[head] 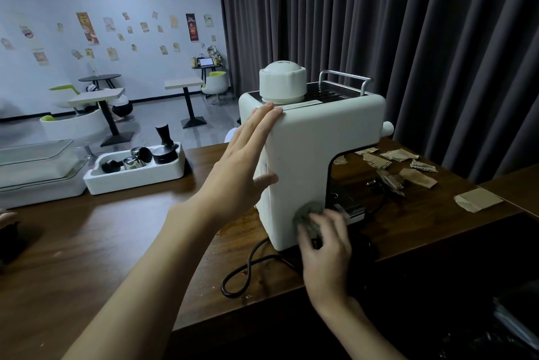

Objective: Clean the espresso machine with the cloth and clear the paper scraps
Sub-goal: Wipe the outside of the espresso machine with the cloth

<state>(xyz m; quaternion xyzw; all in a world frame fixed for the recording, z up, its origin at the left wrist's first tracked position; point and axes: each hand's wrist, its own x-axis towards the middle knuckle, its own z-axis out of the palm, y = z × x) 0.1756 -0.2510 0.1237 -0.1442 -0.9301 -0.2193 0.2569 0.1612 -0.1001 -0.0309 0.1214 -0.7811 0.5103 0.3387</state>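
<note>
Gripping the cloth (307,219) on the espresso machine (320,141), right hand (326,249) sits near the table (116,228) edge; left hand (242,164) presses flat.

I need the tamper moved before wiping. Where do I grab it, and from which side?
Grip the tamper by its narrow handle, coming from above. It stands roughly upright, its wide base sunk in the white tray, so only the handle is free; the flared top should help stop a slip.

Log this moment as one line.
left hand flat on espresso machine | right hand holds cloth against lower side | paper scraps on table
</note>
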